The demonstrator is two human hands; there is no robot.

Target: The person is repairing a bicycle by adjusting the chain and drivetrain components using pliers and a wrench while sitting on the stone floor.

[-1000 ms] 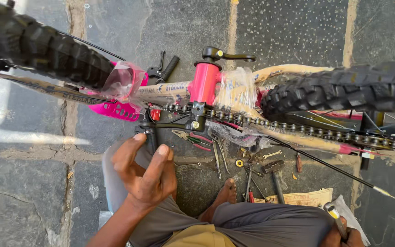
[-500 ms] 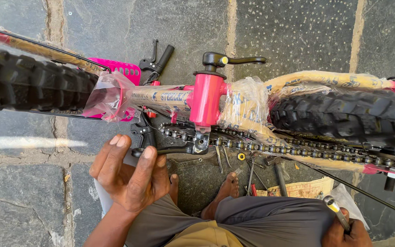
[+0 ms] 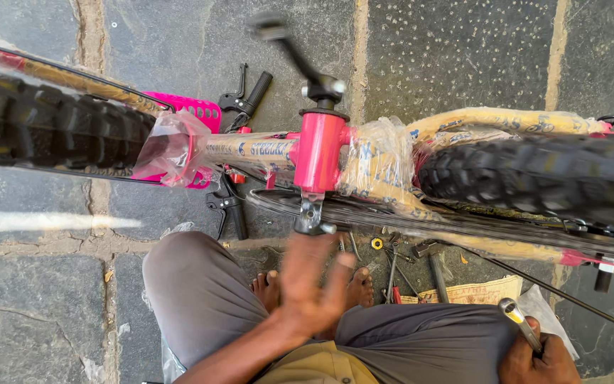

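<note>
Since half a second ago the crank arm [image 3: 289,50] on the far side has swung up and blurs with motion, and my left hand [image 3: 314,284] has come off the near side of the bicycle, now hovering just below the bottom bracket [image 3: 319,151]. That hand is open, fingers spread and blurred, holding nothing; its fingertips are near the small metal crank stub [image 3: 309,215] that hangs under the pink bracket shell, though I cannot tell whether they touch it.

My right hand [image 3: 538,359] sits low at the right edge, closed around the handle of a metal tool [image 3: 519,320] whose rounded end sticks up past my knuckles.

The upside-down bicycle lies across my view: its pink shell in the middle, the plastic-wrapped frame tubes [image 3: 385,153] on either side, a knobby tyre [image 3: 51,128] to the left and another tyre [image 3: 541,174] to the right. The chain [image 3: 463,227] runs along the near side as a dark blur.

Below the frame, my bare feet [image 3: 360,284] rest on the stone floor [image 3: 37,284], with loose spanners [image 3: 392,270] and a hammer [image 3: 435,259] lying just beside them.
</note>
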